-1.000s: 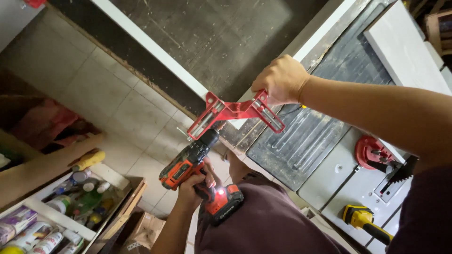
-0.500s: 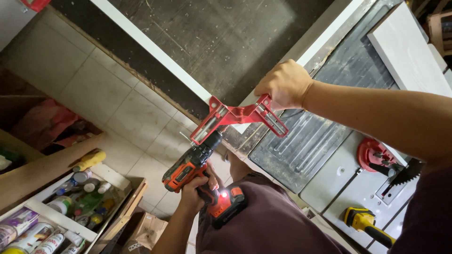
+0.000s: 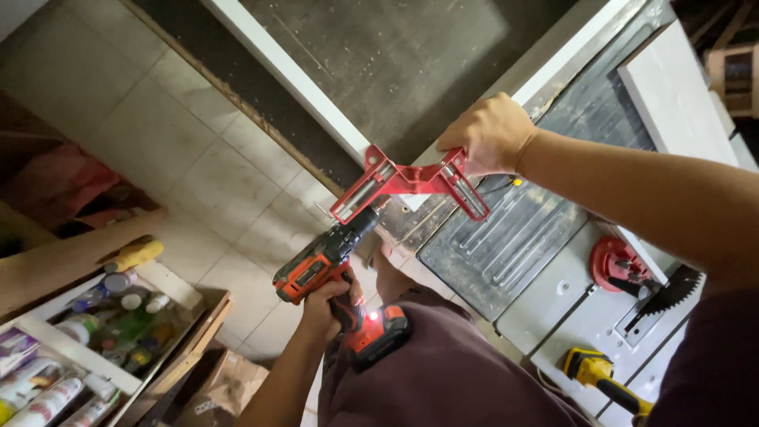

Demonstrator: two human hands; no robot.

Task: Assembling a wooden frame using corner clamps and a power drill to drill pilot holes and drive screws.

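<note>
My left hand [image 3: 326, 304] grips the handle of an orange and black cordless drill [image 3: 320, 261] whose small light is on. Its chuck points up and to the right at the corner where two white boards [image 3: 292, 79] meet. A red corner clamp [image 3: 403, 182] sits on that joint. My right hand [image 3: 489, 133] is closed over the right end of the clamp, with the arm coming in from the right. The drill tip is right under the clamp's left arm; the bit itself is hidden.
A grey table saw top [image 3: 553, 292] with its toothed blade [image 3: 672, 296] lies at the right, with a red round part [image 3: 617, 265] and a yellow tool [image 3: 597, 372] on it. A wooden shelf with several bottles [image 3: 103, 324] stands at the lower left on the tiled floor [image 3: 150, 142].
The drill and the clamp hand stay at the corner joint. The view has shifted only slightly.
</note>
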